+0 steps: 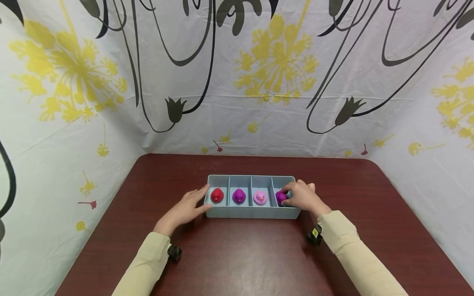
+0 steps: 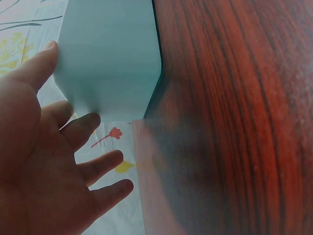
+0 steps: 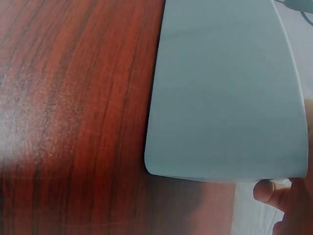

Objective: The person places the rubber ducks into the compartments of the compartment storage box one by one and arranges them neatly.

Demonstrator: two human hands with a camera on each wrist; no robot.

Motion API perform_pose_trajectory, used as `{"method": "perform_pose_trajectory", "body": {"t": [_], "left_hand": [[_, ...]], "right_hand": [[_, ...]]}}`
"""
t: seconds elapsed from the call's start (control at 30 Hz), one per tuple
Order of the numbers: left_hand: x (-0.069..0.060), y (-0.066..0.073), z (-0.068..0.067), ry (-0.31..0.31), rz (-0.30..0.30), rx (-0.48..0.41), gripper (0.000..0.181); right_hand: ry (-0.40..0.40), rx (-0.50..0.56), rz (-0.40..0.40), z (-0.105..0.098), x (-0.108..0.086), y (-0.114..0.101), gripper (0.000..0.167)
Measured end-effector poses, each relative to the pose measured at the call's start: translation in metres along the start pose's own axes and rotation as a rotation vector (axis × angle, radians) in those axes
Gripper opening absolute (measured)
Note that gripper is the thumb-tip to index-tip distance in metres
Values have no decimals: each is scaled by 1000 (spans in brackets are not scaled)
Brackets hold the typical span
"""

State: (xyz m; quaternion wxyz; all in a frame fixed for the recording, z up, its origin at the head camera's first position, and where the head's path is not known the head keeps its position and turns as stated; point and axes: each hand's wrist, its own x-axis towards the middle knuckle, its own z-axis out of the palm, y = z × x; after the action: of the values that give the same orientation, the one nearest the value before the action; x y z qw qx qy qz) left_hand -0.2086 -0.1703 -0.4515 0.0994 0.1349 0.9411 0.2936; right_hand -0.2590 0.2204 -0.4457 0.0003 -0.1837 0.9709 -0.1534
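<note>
A pale blue-grey divided box [image 1: 252, 212] stands on the table, with one small toy duck per compartment. From left to right come a red duck [image 1: 217, 195], a purple duck [image 1: 239, 196], a pink duck [image 1: 260, 197] and another purple duck [image 1: 280, 197]. My right hand [image 1: 304, 197] reaches over the right end and pinches that last duck between thumb and index finger, partly covering it. In the right wrist view the box wall hides the duck. My left hand [image 1: 187, 211] rests its thumb and fingertips against the box's left end, fingers spread and fairly straight.
The dark red-brown wooden table [image 1: 237, 250] extends around the box. A white cloth [image 1: 222, 86] printed with yellow flowers and dark stems hangs behind and along both sides.
</note>
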Motion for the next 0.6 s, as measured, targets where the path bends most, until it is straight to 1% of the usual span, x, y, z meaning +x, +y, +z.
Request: {"method": "perform_pose_trajectory", "body": {"t": [0.17,0.3,0.47,0.6], "left_hand": [[5,4,1,-3,7,-6,78],[10,6,2,-8,25,-2,77],[13,5,1,-22,48,31,78],[12,4,-2,-20,77,53,78]], "right_hand": [[-5,-23,15,-3,-4,2,32],[-1,-37,16,-6,-6,3,33],[-11,-26,21,-8,-7,4,37],[12,4,12,-13,-8,2,40]]}}
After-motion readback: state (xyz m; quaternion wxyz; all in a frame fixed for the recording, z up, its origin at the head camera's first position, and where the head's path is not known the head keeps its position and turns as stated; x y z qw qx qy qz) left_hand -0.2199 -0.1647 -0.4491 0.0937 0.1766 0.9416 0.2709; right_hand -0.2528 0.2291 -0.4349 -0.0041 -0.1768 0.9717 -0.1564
